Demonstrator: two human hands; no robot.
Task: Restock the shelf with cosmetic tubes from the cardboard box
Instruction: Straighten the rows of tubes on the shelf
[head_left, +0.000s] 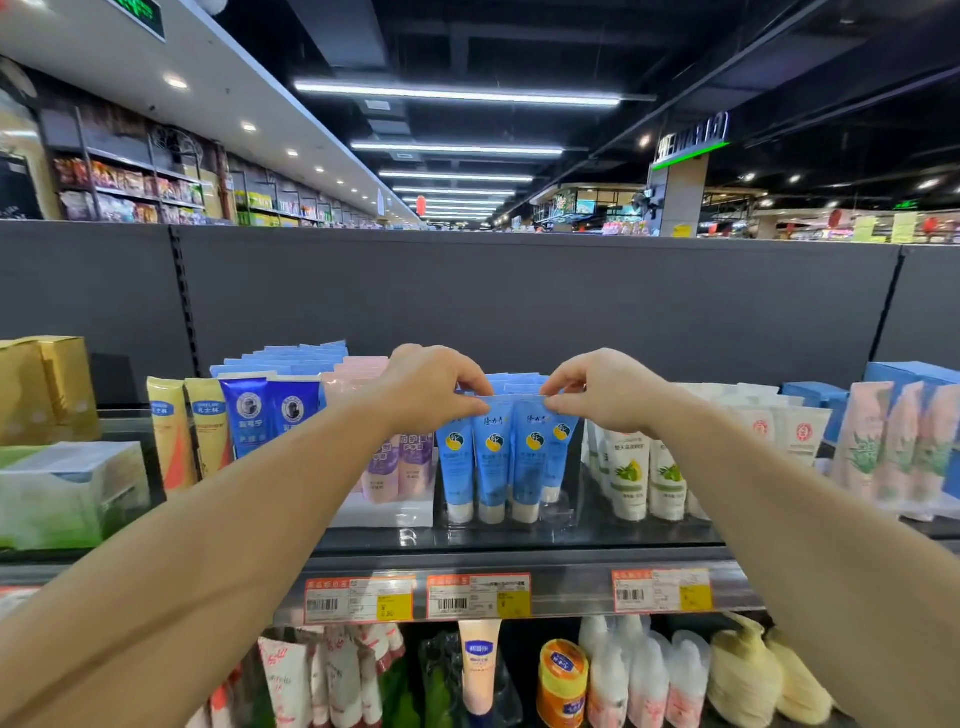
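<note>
Several light blue cosmetic tubes (493, 462) with white caps stand cap-down in a clear tray on the top shelf (519, 540), straight ahead. My left hand (431, 387) pinches the crimped top edges of the tubes on the left of the row. My right hand (597, 392) pinches the top edges of the tubes on the right. More blue tubes stand in rows behind the front ones. The cardboard box is not in view.
Pink-purple tubes (400, 467), dark blue tubes (270, 415) and yellow tubes (182, 431) stand to the left. White tubes (644, 478) and pale aloe tubes (883, 441) stand to the right. Price labels (478, 595) line the shelf edge. A lower shelf holds more products (561, 680).
</note>
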